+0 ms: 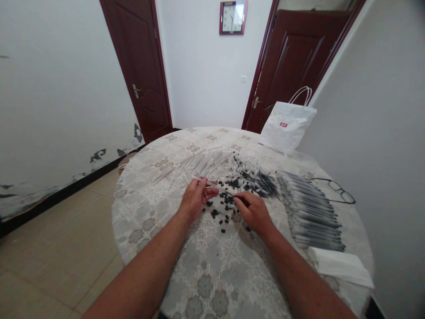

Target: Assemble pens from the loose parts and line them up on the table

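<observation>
My left hand pinches a clear pen barrel between thumb and fingers, its end pointing right. Opposite it, my right hand grips a thin dark pen refill, its tip near the barrel's end; whether the two touch I cannot tell. Below and between the hands lie small black plugs, scattered on the cloth. Beyond my left hand spreads a pile of clear barrels. Small white parts and a heap of dark refills lie past my right hand.
Rows of assembled-looking pens lie at the right of the round table, whose patterned cloth covers it. Eyeglasses and a folded white sheet lie beside them. A white paper bag stands at the back right edge.
</observation>
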Demonstrator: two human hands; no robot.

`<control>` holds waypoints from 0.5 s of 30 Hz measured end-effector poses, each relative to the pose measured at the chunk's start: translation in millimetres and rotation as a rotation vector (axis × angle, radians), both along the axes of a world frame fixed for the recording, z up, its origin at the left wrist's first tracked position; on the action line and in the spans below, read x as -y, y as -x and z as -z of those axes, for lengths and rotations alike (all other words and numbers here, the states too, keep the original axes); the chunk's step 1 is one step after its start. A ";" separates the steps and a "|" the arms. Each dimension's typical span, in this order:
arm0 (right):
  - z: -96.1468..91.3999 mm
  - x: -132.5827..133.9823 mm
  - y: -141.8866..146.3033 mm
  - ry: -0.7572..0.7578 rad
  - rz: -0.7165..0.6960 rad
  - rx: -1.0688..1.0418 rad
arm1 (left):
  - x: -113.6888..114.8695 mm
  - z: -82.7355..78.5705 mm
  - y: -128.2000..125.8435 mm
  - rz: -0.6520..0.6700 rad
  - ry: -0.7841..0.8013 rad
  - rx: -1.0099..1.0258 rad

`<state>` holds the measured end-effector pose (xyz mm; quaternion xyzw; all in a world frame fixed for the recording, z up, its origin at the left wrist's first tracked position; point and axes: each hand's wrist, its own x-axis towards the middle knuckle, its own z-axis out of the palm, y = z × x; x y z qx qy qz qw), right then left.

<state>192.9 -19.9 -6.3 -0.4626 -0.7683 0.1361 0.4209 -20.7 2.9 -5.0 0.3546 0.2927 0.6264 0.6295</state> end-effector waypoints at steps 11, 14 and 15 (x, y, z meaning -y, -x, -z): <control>-0.9 1.8 -0.9 -0.003 -0.014 0.021 | 1.7 1.6 -2.6 0.049 0.009 -0.081; 0.1 0.7 -2.9 -0.018 -0.035 0.033 | 1.8 2.5 -2.3 0.037 0.027 -0.157; 0.0 0.3 -3.6 -0.027 -0.047 0.040 | 2.1 3.0 -2.6 0.030 0.032 -0.182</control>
